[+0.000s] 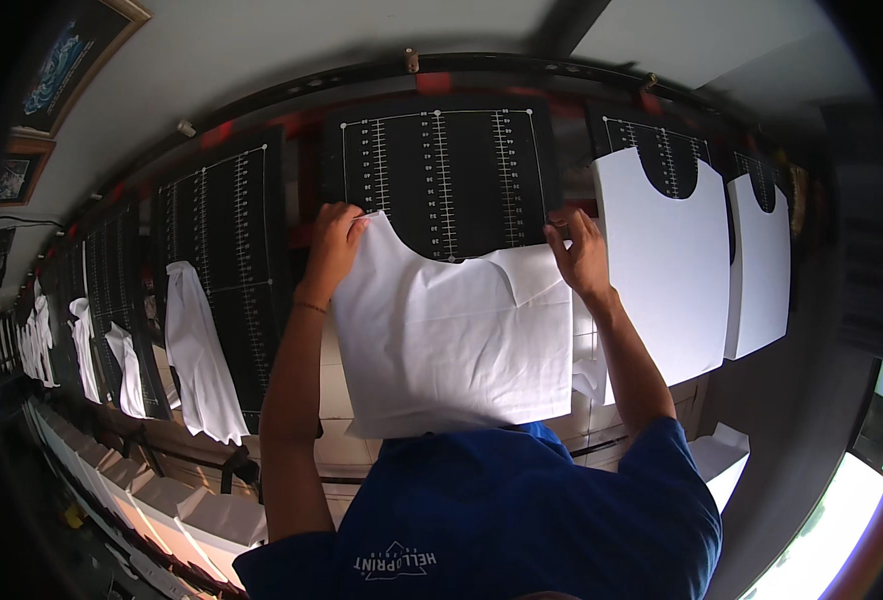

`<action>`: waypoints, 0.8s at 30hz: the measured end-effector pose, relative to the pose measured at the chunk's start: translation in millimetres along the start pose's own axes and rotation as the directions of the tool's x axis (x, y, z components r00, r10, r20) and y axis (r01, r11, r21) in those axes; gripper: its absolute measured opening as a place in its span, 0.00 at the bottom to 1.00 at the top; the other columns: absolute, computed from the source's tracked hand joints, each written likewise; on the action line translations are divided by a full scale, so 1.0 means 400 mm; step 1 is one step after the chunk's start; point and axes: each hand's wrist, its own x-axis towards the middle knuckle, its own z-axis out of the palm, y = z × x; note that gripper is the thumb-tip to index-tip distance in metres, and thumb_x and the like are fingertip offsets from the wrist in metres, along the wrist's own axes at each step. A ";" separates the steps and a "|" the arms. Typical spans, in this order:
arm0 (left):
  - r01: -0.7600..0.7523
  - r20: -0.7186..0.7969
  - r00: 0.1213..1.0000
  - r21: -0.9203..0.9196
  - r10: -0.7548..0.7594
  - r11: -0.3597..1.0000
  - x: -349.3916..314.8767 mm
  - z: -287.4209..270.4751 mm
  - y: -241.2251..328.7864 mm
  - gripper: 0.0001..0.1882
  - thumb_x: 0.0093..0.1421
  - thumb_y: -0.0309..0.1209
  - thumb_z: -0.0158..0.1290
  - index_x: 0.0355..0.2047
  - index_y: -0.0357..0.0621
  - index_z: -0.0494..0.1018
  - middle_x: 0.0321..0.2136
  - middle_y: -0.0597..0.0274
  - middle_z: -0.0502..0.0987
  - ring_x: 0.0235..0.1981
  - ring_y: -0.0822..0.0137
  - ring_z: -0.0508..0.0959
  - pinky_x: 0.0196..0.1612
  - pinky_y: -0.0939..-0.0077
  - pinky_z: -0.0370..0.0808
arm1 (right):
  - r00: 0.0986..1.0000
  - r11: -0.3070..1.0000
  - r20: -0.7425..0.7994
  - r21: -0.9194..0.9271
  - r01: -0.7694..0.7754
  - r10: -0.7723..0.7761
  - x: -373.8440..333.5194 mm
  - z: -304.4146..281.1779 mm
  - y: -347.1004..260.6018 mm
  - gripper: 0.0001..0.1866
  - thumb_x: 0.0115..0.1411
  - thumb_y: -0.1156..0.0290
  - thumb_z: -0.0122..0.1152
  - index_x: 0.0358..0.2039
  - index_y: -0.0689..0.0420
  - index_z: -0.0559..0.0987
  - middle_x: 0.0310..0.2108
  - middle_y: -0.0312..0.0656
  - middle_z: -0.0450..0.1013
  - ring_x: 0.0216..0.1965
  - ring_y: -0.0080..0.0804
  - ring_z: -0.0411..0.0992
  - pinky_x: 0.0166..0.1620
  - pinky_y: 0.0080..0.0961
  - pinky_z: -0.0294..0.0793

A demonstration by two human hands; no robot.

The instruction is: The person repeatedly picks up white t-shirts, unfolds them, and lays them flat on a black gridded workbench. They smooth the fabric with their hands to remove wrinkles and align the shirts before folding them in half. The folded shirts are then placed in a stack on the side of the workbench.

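A white shirt panel (451, 340) with a curved neck cut-out hangs between my hands, its lower part near my blue shirt. My left hand (336, 245) pinches its upper left corner. With fingers closed, my right hand (581, 255) grips the upper right corner, where a flap of the cloth is folded over. Behind the panel's upper edge is a black board (471, 175) marked with white scales and a corner-dotted outline. The cloth looks wrinkled across its middle, and it hides the lower part of the board.
Two more boards on the right carry smooth white panels (661, 280). Left of me, a scaled black board (231, 210) has a white cloth piece (201, 350) draped over its edge. Several boards with white pieces continue leftward. A dark rail (461, 66) runs behind them.
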 end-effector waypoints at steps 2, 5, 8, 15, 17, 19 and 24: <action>0.003 0.006 1.000 -0.008 -0.003 1.000 0.000 -0.001 -0.003 0.06 0.61 0.27 0.56 0.34 0.37 0.74 0.31 0.53 0.75 0.36 0.51 0.71 0.42 0.58 0.69 | 0.991 0.996 0.103 0.021 0.086 -0.087 -0.021 -0.004 -0.018 0.14 0.54 0.66 0.70 0.36 0.56 0.75 0.36 0.43 0.74 0.40 0.46 0.73 0.44 0.40 0.71; 0.013 0.027 1.000 0.016 -0.014 1.000 -0.003 -0.005 0.002 0.06 0.61 0.28 0.56 0.34 0.37 0.74 0.31 0.53 0.75 0.36 0.51 0.71 0.42 0.58 0.69 | 0.982 0.987 0.162 -0.104 0.120 -0.102 -0.132 0.025 -0.083 0.12 0.52 0.66 0.70 0.33 0.54 0.77 0.38 0.38 0.74 0.40 0.40 0.73 0.44 0.39 0.70; 0.001 0.029 1.000 0.039 -0.002 0.999 -0.002 0.000 0.009 0.07 0.61 0.29 0.57 0.34 0.38 0.74 0.32 0.53 0.75 0.36 0.51 0.71 0.43 0.58 0.69 | 0.983 0.960 0.080 -0.213 0.180 -0.166 -0.170 0.081 -0.080 0.07 0.51 0.70 0.65 0.29 0.53 0.77 0.34 0.36 0.72 0.37 0.34 0.72 0.41 0.37 0.69; -0.020 -0.016 1.000 0.038 0.021 0.999 -0.002 0.013 0.003 0.06 0.61 0.29 0.57 0.34 0.39 0.74 0.32 0.54 0.75 0.37 0.51 0.72 0.43 0.58 0.70 | 0.989 0.997 -0.125 -0.038 0.070 -0.075 0.103 0.072 0.018 0.14 0.59 0.67 0.61 0.44 0.59 0.75 0.37 0.47 0.76 0.40 0.47 0.75 0.44 0.43 0.72; -0.006 -0.002 1.000 0.050 0.006 0.999 -0.006 0.009 -0.006 0.06 0.61 0.28 0.57 0.35 0.39 0.74 0.32 0.54 0.75 0.38 0.51 0.72 0.43 0.58 0.70 | 0.997 0.984 0.026 0.158 -0.077 0.074 0.107 0.068 0.033 0.22 0.61 0.62 0.62 0.52 0.60 0.73 0.43 0.48 0.77 0.48 0.49 0.75 0.51 0.43 0.71; 0.003 -0.002 1.000 0.050 -0.003 0.999 -0.008 0.007 -0.010 0.06 0.61 0.28 0.57 0.35 0.39 0.74 0.33 0.54 0.75 0.38 0.51 0.72 0.44 0.58 0.70 | 0.998 0.996 0.050 0.076 -0.035 0.031 0.088 0.067 0.028 0.24 0.61 0.59 0.63 0.53 0.59 0.73 0.44 0.47 0.77 0.49 0.48 0.75 0.53 0.42 0.71; 0.008 -0.010 1.000 0.028 -0.008 1.000 -0.004 0.007 0.001 0.06 0.61 0.28 0.57 0.35 0.38 0.74 0.33 0.53 0.76 0.38 0.50 0.72 0.44 0.59 0.70 | 0.990 0.994 0.140 -0.109 -0.001 0.016 0.119 0.078 0.024 0.19 0.59 0.59 0.64 0.47 0.57 0.77 0.38 0.42 0.78 0.44 0.43 0.75 0.49 0.43 0.70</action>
